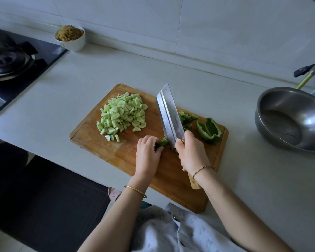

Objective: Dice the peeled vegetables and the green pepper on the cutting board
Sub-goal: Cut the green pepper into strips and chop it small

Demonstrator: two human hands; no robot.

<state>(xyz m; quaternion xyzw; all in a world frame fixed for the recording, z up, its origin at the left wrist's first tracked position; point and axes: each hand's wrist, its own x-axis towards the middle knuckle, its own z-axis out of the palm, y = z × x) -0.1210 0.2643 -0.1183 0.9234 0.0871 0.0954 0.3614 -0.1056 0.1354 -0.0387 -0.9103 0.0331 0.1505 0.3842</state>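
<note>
Two hands we logged over the wooden cutting board on the desk: left hand, fingers curled, held a green pepper strip; right hand gripped the cleaver handle. Diced cucumber pile lay far-left, pepper half right.

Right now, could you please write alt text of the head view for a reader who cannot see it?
On a wooden board, the right hand holds a cleaver at a pepper piece the left hand steadies; pale dice lie left, a pepper half right.
</note>
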